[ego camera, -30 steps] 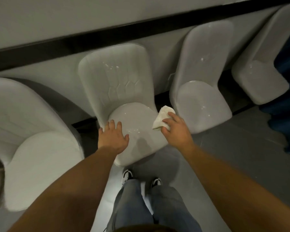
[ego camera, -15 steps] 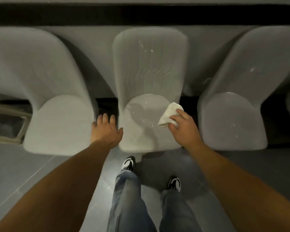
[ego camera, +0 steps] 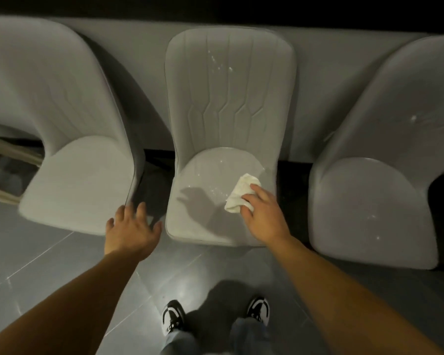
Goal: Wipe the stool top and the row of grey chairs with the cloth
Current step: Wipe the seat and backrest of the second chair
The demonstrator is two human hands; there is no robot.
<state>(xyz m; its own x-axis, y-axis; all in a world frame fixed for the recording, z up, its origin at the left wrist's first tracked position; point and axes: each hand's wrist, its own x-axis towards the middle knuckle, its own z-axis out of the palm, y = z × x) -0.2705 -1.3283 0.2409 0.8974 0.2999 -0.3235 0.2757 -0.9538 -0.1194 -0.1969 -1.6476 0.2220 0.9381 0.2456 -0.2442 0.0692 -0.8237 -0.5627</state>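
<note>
Dim grey tiled floor [ego camera: 49,254], three grey padded chairs along wall. Right hand [ego camera: 263,213] grips crumpled white cloth [ego camera: 241,194], pressing it on seat of middle grey chair [ego camera: 228,139], right of seat centre. Left hand [ego camera: 131,226] wide, fingers spread, holding nothing, hovering left of that chair. Risk: white specks on backrest missed if wiping stays on seat; unsteadied chair may slide under pressure.

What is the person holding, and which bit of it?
The right hand grips the white cloth by its near end, pressing it onto the middle chair's seat. The left hand holds nothing, fingers spread.
</note>
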